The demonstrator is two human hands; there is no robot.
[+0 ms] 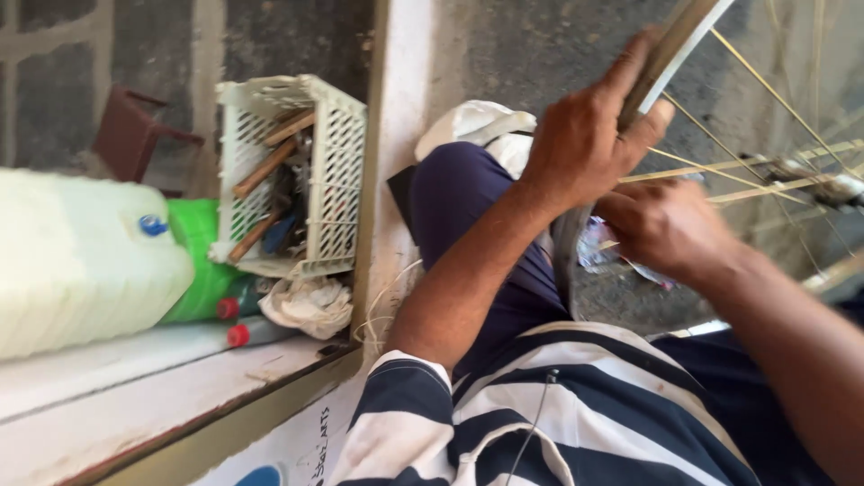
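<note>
My left hand (585,130) grips the metal rim of a bicycle wheel (670,49) at the upper right, fingers wrapped over its edge. My right hand (666,225) is closed lower down among the thin spokes (720,171), near the hub (823,184); what it holds is hidden. The spokes fan out from the hub toward the rim. My knee in dark blue trousers (459,193) sits under the left forearm.
A white plastic crate (337,148) with wooden-handled tools stands on a ledge at left. Beside it are a large white jerrycan (81,256), a green bottle (202,252), a white rag (310,306) and a red stool (130,135). White cloth (477,121) lies behind my knee.
</note>
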